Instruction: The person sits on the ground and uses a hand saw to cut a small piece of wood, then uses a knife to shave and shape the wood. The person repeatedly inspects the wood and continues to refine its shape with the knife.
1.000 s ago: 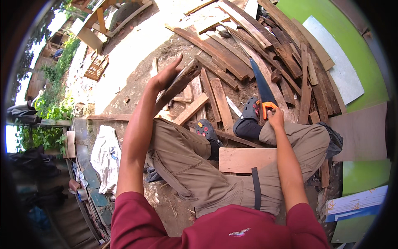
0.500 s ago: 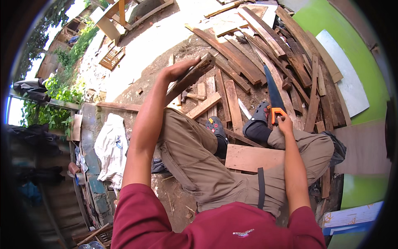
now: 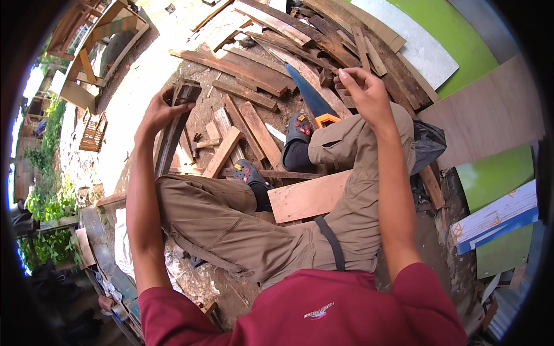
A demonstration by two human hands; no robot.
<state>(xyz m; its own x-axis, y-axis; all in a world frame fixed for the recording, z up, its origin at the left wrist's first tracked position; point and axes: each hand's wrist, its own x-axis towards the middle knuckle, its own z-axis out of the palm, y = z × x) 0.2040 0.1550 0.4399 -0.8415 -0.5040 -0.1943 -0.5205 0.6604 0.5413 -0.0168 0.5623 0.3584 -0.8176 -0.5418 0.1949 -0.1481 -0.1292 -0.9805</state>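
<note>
My left hand (image 3: 160,112) grips the upper end of a dark, weathered wooden plank (image 3: 171,135), thumb on one side and fingers on the other. The plank stands tilted beside my left knee. My right hand (image 3: 366,95) is raised above my right knee, fingers loosely curled and nothing visible in them. Beyond it, a handsaw with a blue blade (image 3: 310,91) and an orange handle (image 3: 326,120) rests near my right shoe, the handle partly hidden behind my knee. A flat light-brown board (image 3: 309,196) lies between my legs.
A hammer (image 3: 206,142) lies among short wood pieces near my left shoe. Long planks (image 3: 248,74) are piled ahead and to the right. A black plastic bag (image 3: 428,147) sits by my right knee, near green and white panels (image 3: 496,179). A wooden frame (image 3: 92,130) stands far left.
My right hand has let go of the saw handle and risen. My left hand has shifted its hold to the plank's end, and the plank now stands steeper. The view has turned right.
</note>
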